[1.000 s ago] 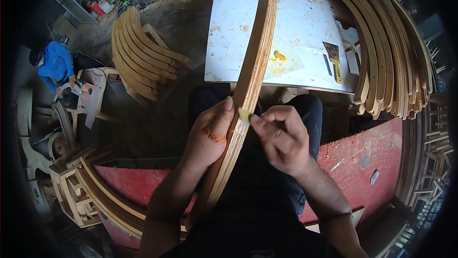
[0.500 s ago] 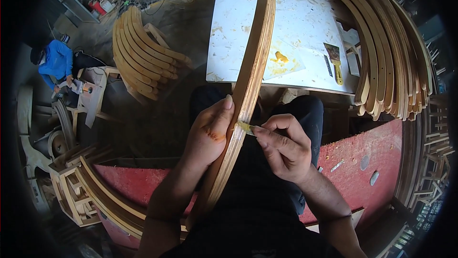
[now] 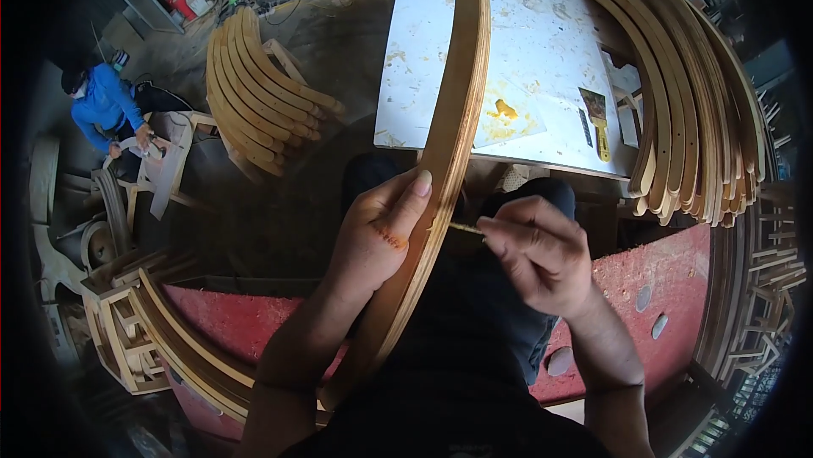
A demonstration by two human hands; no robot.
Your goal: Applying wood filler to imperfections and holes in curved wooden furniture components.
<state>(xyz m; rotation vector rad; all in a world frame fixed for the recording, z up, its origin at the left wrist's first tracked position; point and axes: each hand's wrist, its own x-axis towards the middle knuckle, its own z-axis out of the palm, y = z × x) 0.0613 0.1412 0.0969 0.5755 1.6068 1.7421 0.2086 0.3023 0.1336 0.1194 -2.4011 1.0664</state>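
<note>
My left hand [image 3: 381, 229] is closed around a long curved wooden piece [image 3: 457, 94], thumb on its flat upper face. The piece runs from my lap up across the table, its layered edge toward my right hand. My right hand [image 3: 546, 250] pinches a small thin scraper blade [image 3: 467, 227], seen nearly edge-on, with its tip at the wood's edge close to my left thumb. An orange-brown smear marks my left hand near the thumb base. Yellow putty [image 3: 505, 109] lies on a clear sheet on the white table [image 3: 415, 43] beyond the wood.
A putty knife [image 3: 599, 123] and a dark narrow strip [image 3: 584, 127] lie on the table. Curved wooden pieces are stacked at right [image 3: 677, 94] and far left [image 3: 254, 94]. A red board [image 3: 652, 288] is beside me. A person in blue [image 3: 106, 102] works at the left.
My right hand has shifted slightly right, and the blade has turned from lying against the wood's edge to nearly edge-on. The wooden piece has rolled a little, showing more of its flat face.
</note>
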